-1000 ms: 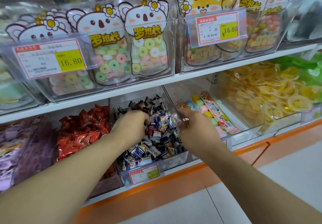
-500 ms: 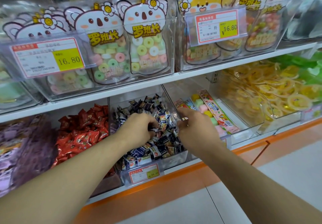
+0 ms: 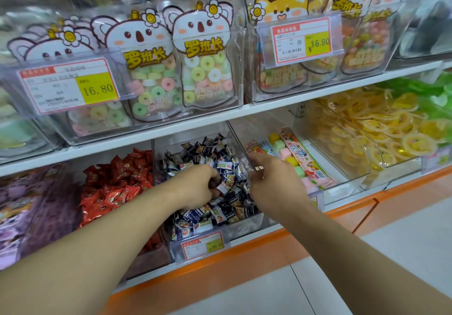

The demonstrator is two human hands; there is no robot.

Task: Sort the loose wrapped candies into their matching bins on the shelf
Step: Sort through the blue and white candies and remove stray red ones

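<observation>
Left hand [image 3: 195, 187] is plunged into the middle bin [image 3: 244, 226] on the lower shelf [image 3: 305, 219], fingers curled down into the heap of dark candies [image 3: 220, 165]; wrappers are bunched under the fingertips, though whether one is actually pinched cannot be told. Right hand [image 3: 274, 182] is held at the right wall of the same bin, fingers curled, with a small wrapped candy [image 3: 258, 168] pinched at its tips just above the heap.

Going from the left along the lower shelf, a bin of purple packets [image 3: 29, 207] is seen, blurred, then a bin of red candies [image 3: 112, 182] just beside the middle one. A price tag [image 3: 202, 245] is fixed to the middle bin's front. To the right of the hands a clear bin holds pastel cubes [image 3: 278, 147] and a long striped packet [image 3: 305, 158] lying slantwise. Further right, yellow ring sweets [image 3: 381, 131] are heaped in another clear bin, with green packets [image 3: 430, 96] at the edge.

On the upper shelf [image 3: 151, 131], koala bags [image 3: 203, 62] of pastel rings are stood upright behind a tag [image 3: 71, 85] marked 16.80, and fox bags [image 3: 281, 45] to the right behind a second tag [image 3: 302, 41] with the same price.
</observation>
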